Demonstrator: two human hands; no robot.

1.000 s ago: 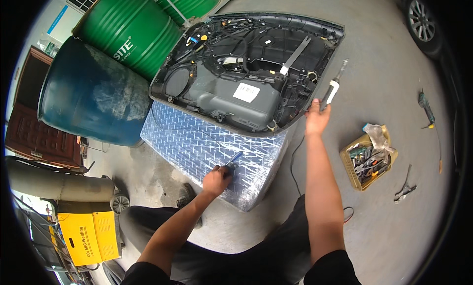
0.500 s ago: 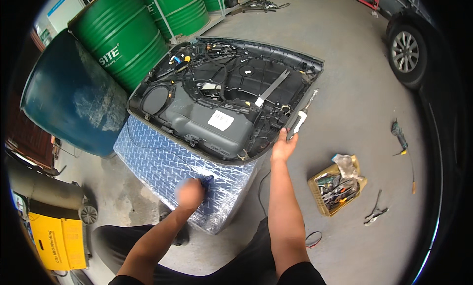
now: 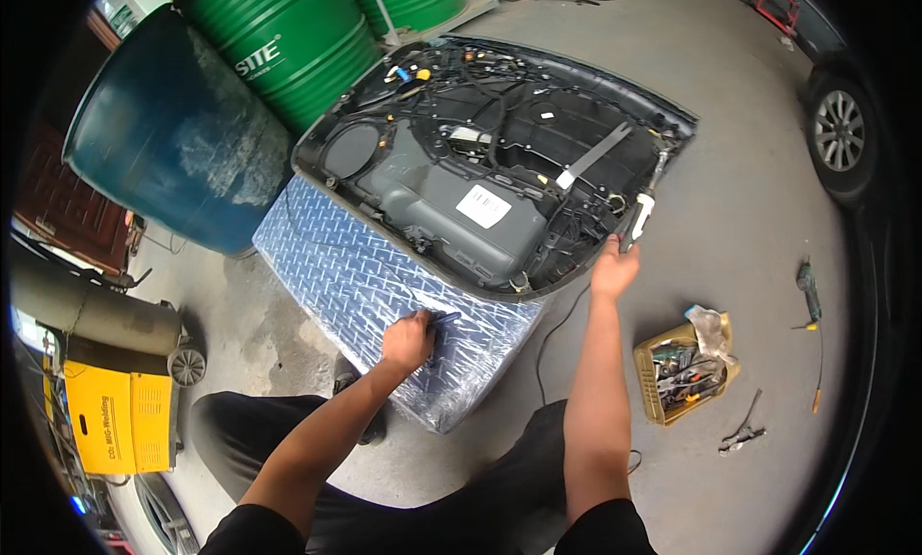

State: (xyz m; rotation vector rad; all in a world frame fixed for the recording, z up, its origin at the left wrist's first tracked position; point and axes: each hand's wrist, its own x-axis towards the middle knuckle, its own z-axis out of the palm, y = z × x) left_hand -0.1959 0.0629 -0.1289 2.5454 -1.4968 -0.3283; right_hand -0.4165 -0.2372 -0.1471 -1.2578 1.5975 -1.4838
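My left hand [image 3: 407, 340] is closed around a dark blue tool [image 3: 442, 321], low over the plastic-wrapped, blue-patterned padded block [image 3: 342, 257]. My right hand [image 3: 615, 265] grips a white-and-black tool [image 3: 641, 214] with a long metal tip pointing up along the right edge of a large dark panel [image 3: 423, 200]. The panel lies on the block, its wiring, clips and grey plastic housing facing up. A flat metal strip [image 3: 600, 152] lies on it. A black cable runs down beside the block from near my right hand.
A blue drum [image 3: 163, 132] and green drums [image 3: 288, 36] stand behind at left, a yellow machine [image 3: 115, 421] lower left. A crate of tools [image 3: 658, 401] and loose tools [image 3: 810, 296] lie on the floor at right, near a car wheel [image 3: 840, 132].
The view has shifted. The blue tool in my left hand now angles more flatly to the right, and my right hand's tool tip now overlaps the panel's edge.
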